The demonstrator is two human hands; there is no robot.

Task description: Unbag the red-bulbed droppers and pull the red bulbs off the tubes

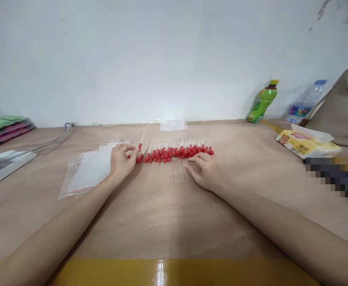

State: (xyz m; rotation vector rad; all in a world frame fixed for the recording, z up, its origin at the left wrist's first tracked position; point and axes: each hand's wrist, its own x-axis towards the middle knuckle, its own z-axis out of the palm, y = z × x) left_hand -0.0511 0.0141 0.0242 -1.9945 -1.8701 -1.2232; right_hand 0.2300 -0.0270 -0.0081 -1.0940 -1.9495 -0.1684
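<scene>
The left hand point(122, 161) is pinching a dropper point(140, 146) at the left end of a row of red-bulbed droppers point(176, 152) lying across the table point(150, 222), while the right hand point(205, 171) is curling beside the tubes point(179, 171), leaving me unable to tell whether it is gripping one

A tan-brown tabletop point(150, 222) with a glossy yellow band along its near edge is carrying everything. Between and just beyond the left hand point(122, 159) and right hand point(205, 171), slender clear droppers with red bulbs point(176, 152) are forming a row; thin clear tubes point(179, 171) are lying just inside the right fingertips. Flat clear plastic bags point(87, 169) are spreading outside the left hand. Well outside the right hand, a yellow tissue pack point(308, 143) and a beige bag point(343, 111) are resting.
</scene>
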